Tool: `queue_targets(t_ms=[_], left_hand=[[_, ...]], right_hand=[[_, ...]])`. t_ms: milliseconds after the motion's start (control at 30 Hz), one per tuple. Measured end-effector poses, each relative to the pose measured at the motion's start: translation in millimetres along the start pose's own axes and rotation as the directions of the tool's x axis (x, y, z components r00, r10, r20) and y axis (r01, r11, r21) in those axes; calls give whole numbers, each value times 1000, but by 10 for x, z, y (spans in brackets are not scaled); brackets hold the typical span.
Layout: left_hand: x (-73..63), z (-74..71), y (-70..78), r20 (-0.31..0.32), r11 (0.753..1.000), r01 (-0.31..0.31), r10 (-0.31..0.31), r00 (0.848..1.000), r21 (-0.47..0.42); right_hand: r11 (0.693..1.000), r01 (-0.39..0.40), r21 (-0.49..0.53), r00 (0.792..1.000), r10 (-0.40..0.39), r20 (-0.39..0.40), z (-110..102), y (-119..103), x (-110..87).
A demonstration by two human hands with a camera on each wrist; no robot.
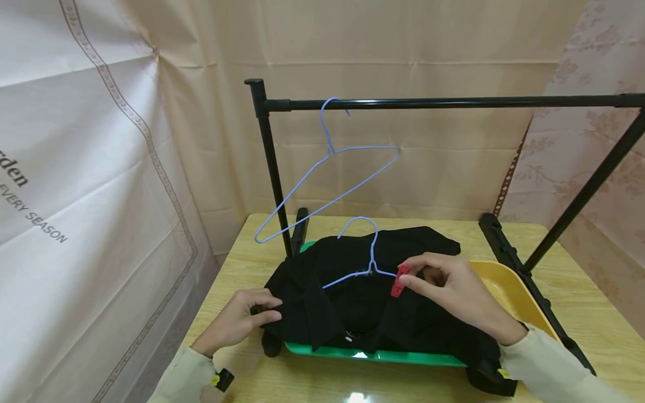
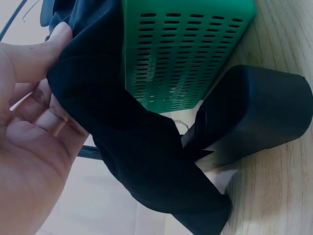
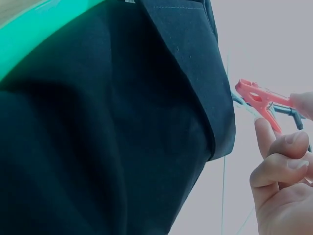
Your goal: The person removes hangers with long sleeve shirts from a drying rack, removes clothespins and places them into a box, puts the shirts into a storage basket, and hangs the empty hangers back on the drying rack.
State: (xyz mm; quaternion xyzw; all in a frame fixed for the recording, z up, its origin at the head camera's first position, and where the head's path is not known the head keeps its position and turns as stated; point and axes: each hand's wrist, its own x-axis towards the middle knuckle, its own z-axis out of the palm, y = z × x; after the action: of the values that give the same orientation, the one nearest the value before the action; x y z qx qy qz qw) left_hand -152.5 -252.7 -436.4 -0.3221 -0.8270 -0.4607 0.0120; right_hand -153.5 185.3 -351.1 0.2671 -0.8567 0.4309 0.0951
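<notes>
A black collared shirt lies spread over a green basket, its left sleeve drooping beside the basket in the left wrist view. A blue wire hanger sits inside the shirt's neck, hook pointing up. My right hand pinches a red clothespin between thumb and forefinger, by the hanger's right arm at the collar. The clothespin's handles are held in the right wrist view; whether its tip touches the hanger is unclear. My left hand holds the shirt's left shoulder edge, thumb on the cloth.
Behind the shirt stands a black rack with a horizontal bar. A second blue hanger hangs from the bar's left end. A yellow basket is partly covered by the shirt at right. Black rack feet rest on the wooden table.
</notes>
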Motion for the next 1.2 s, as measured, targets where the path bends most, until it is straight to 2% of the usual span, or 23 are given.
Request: queue_targets(t_ms=[267,567,967,1200], left_hand=[[8,1,15,-2,1000,1,-1,1000,-2],[16,-6,24,9,1000,3,-3,1000,-7],[1,4,33,14,999,32,-32,999,-24],[4,-1,-1,13,1000,22,-22,1000,-5]], right_hand=[[999,-18,-42,999,16,-33,-82,54,-58],[999,-34,-33,998,32,-55,-144,109,-118],[982,-180,-63,981,175,-87,-280,197,-276],[970,-224,-92,970,213,-114,-364,235,-364]])
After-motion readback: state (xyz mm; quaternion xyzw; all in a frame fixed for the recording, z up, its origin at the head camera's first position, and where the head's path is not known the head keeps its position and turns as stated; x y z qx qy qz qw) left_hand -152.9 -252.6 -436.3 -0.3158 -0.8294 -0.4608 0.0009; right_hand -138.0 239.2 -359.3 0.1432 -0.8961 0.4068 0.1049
